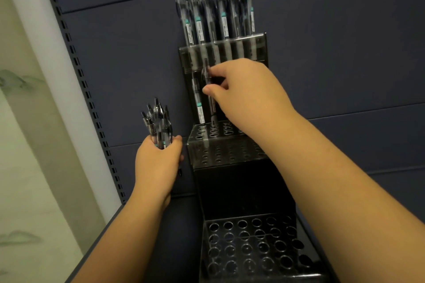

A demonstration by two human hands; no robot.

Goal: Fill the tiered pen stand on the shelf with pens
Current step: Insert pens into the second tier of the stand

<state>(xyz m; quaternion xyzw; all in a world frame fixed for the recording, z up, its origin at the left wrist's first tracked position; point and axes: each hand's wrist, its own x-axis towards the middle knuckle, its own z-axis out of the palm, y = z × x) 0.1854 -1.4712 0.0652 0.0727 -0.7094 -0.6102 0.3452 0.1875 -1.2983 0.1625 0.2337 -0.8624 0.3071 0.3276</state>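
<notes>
Lowest tier [250, 246] of the tiered pen stand [232, 181] lay closest to us, all of its round holes vacant. We used that stand, dark and see-through, set on the shelf [181, 225] against the slate-blue back panel [345, 64], as our landmark.

Top tier [220, 53]: crowded with upright clear-barrelled pens [215, 11], teal-marked labels showing. Middle tier [220, 142]: one standing pen [199, 108] in a back-row hole at the stand's left side; other holes we could see looked open, though our right forearm hid that tier's right part.

Right hand [243, 96] was above the middle tier, thumb and fingertips pinching a single pen [210, 96] near its upper end, barrel vertical, tip just over or just entering the hole beside the standing pen; we could not tell which. Left hand [158, 163] was just left of the stand at middle-tier height, fingers curled round a bundle of pens [158, 124], tips down in the fist.

Handling, as we judged it: pens light, stiff, smooth plastic, likely to slip or twirl under a loose pinch. A hold high on the barrel, below the clip, seemed best, leaving the lower end free to find the hole. Holes looked close-fitting, so a tilted pen would probably catch on the rim. Stand seemed light enough to shift if bumped. Bundle needed firm holding or it could fan out.

Filling appeared roughly a third done.
</notes>
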